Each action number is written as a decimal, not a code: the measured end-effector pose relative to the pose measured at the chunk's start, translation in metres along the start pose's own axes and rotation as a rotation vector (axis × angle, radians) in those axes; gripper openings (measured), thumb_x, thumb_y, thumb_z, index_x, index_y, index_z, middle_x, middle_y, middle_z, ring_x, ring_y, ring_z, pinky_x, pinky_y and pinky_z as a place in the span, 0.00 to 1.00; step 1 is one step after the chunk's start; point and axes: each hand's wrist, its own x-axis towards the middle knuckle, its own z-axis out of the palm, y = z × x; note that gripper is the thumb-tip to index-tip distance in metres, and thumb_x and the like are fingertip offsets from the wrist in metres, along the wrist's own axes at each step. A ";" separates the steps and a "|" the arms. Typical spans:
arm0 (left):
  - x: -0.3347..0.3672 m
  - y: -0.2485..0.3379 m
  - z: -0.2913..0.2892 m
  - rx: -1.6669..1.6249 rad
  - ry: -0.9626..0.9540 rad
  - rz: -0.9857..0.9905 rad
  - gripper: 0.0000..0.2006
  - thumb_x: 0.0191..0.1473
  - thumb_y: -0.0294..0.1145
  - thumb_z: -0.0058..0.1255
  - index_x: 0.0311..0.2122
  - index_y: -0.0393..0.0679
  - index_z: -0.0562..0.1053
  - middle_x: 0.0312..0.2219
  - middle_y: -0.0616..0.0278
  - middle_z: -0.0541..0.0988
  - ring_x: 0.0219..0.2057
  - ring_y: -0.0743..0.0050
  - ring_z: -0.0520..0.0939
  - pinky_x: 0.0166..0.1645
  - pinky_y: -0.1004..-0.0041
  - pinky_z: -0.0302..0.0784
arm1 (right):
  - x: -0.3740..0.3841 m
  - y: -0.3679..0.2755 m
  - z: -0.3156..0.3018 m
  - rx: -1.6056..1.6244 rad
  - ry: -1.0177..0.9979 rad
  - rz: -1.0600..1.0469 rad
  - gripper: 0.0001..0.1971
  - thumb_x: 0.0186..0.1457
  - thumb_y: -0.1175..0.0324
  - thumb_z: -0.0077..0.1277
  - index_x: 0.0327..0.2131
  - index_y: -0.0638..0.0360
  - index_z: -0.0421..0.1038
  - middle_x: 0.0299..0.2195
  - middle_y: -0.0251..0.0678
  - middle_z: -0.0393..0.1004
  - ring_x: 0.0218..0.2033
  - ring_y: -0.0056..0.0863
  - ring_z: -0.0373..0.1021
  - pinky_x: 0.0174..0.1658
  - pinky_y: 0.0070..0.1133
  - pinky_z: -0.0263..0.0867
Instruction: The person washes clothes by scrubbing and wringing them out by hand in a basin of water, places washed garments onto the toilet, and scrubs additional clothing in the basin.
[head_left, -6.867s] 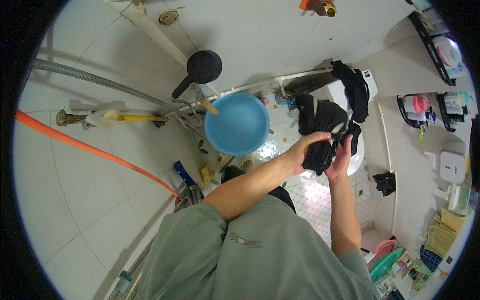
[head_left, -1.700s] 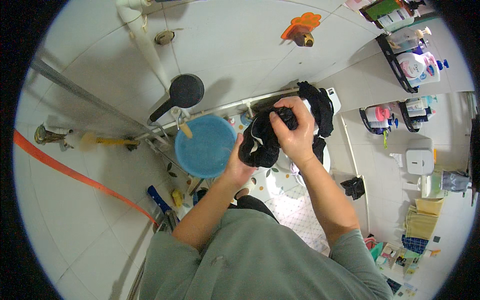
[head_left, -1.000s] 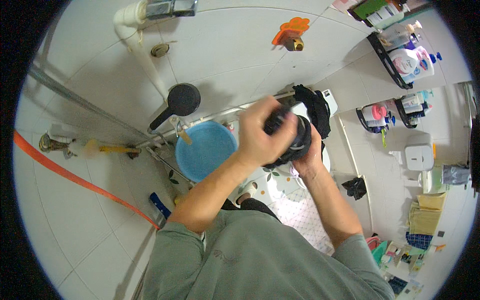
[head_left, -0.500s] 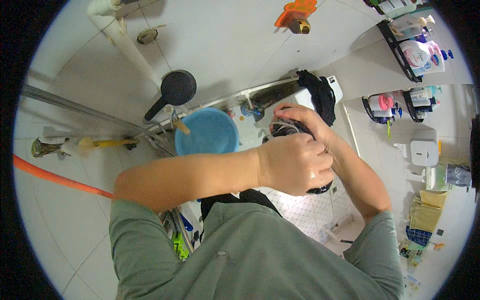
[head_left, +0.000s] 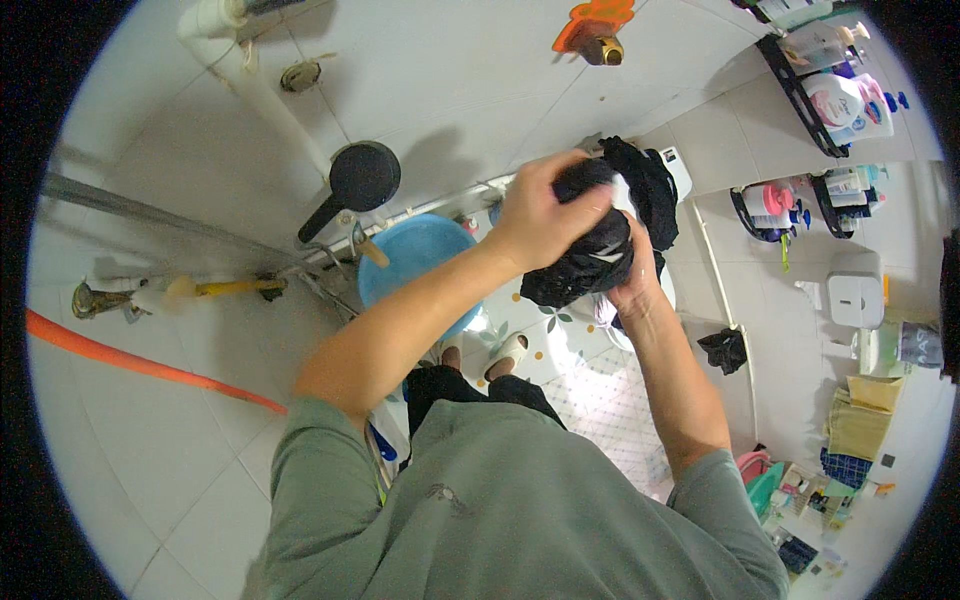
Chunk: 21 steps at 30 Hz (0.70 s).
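Note:
A bunched black cloth garment, wet-looking and with white patches showing in it, is held up in front of me. My left hand grips it from the left and far side, with fingers and thumb closed round a fold. My right hand is wrapped round its right, nearer side, and the fingers are partly hidden by the fabric. Just beyond lies a second black cloth, draped over a white appliance-like surface. Part of that surface is behind the cloth and my hands.
Left of my hands stands a blue basin below a tap. A black long-handled pan-shaped thing hangs on the tiled wall. An orange hose runs along the left. Bottle shelves line the right wall. My slippered feet are below.
My left hand has moved away from me and my right hand nearer. The black garment, earlier squeezed small between both hands, now hangs looser and larger. My feet have come into view.

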 end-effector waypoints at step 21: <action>-0.062 -0.028 -0.006 -1.186 0.297 -0.489 0.35 0.55 0.66 0.39 0.57 0.48 0.65 0.53 0.57 0.71 0.54 0.56 0.70 0.60 0.53 0.62 | -0.053 0.029 0.023 -0.426 0.109 -0.679 0.05 0.54 0.72 0.49 0.34 0.61 0.71 0.31 0.29 0.70 0.34 0.18 0.63 0.40 0.16 0.59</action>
